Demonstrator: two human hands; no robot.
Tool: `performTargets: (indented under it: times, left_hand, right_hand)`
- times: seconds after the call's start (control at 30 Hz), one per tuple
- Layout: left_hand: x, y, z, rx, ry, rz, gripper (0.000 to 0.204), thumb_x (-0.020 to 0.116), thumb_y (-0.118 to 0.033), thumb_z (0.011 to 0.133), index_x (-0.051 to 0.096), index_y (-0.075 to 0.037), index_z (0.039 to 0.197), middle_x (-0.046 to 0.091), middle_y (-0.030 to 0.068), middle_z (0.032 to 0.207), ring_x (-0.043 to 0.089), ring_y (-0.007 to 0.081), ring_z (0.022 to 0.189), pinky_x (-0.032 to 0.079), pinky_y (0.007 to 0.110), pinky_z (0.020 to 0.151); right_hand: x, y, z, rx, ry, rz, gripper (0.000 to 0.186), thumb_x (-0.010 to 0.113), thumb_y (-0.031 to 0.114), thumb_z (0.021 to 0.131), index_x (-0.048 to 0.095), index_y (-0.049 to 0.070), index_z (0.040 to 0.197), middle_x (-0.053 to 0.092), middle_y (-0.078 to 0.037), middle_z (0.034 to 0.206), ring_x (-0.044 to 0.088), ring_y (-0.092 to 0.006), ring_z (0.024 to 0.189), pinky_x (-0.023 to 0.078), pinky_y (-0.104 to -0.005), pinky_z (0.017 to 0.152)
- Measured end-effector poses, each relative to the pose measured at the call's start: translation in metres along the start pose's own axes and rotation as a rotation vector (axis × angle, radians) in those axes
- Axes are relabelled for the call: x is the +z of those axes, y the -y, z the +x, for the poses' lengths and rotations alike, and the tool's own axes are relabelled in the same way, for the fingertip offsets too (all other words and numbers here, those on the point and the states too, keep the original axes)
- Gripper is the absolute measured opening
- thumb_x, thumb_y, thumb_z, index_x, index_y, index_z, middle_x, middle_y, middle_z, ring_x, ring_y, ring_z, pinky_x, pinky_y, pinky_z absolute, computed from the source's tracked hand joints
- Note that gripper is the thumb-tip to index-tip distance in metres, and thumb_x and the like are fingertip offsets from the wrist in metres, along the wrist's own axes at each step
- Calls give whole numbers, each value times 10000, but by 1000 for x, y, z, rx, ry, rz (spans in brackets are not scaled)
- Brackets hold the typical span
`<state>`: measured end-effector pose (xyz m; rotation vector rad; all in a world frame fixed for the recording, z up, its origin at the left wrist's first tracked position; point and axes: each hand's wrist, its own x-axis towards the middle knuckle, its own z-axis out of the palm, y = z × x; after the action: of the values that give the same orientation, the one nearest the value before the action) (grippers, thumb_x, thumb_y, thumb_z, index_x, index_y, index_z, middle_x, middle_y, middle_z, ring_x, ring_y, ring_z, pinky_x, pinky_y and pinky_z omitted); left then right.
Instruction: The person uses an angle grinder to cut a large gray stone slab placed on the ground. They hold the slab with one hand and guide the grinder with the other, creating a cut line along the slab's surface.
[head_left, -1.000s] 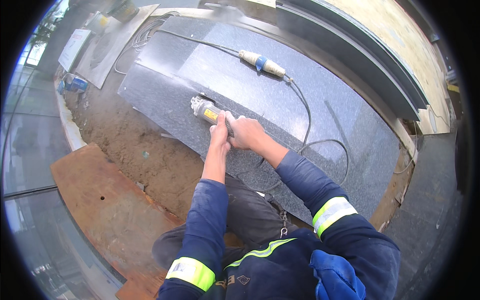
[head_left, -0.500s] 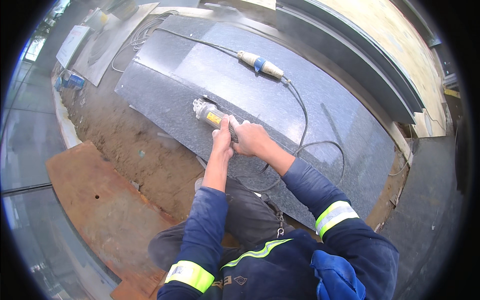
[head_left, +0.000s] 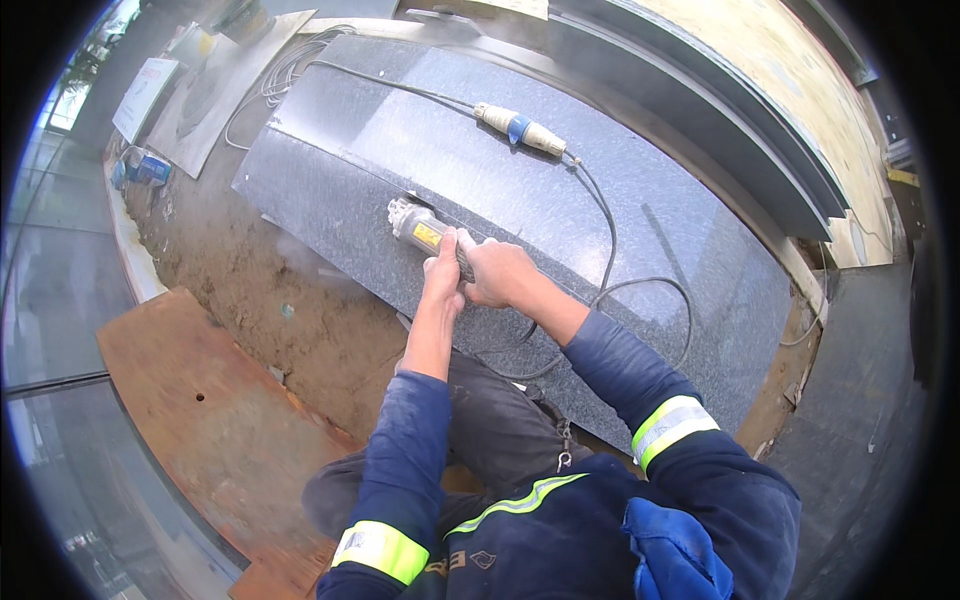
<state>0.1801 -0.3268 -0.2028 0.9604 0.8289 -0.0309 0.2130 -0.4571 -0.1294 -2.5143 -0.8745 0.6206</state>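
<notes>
Both my hands are closed around the body of a grey angle grinder [head_left: 414, 222] with a yellow label. My left hand [head_left: 443, 276] wraps its near side, and my right hand [head_left: 498, 272] grips it from the right, close against the left. The grinder's head points up and left, with its dark disc edge partly showing at a straight line across a dark grey stone slab [head_left: 420, 120]. Whether the disc turns cannot be seen. A cable [head_left: 608, 235] loops over the slab to a white and blue plug connector [head_left: 519, 128] beyond my hands.
A rusty brown board [head_left: 200, 390] lies on sandy ground at the left. Dark metal beams [head_left: 690, 110] run along the far right. Coiled cable [head_left: 285, 75] and a blue and white container [head_left: 148, 167] are at the far left. Haze hangs over the left side.
Both hands keep their grip on the angle grinder, which has hardly moved along the line. The whole view has shifted slightly, and the haze at the left looks different.
</notes>
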Motion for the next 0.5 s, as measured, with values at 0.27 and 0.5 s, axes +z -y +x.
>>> performTargets:
  times: [0.27,0.5]
  left_hand:
    - [-9,8,14,16,-38,14,601,672,-472,1045,581,57,1316,677,165,1226,691,258,1065,583,453,908]
    - [-13,-13,36,37,-59,41,634,674,-462,1044,577,87,1346,698,176,1221,712,266,1063,586,441,903]
  right_hand:
    - [2,-1,0,-32,-6,19,898,753,238,799,369,-44,1560,711,-315,1083,730,-450,993,597,-505,848]
    - [10,-1,33,-50,-21,33,907,762,236,795,367,-50,1560,720,-302,1095,729,-441,1015,594,-504,867]
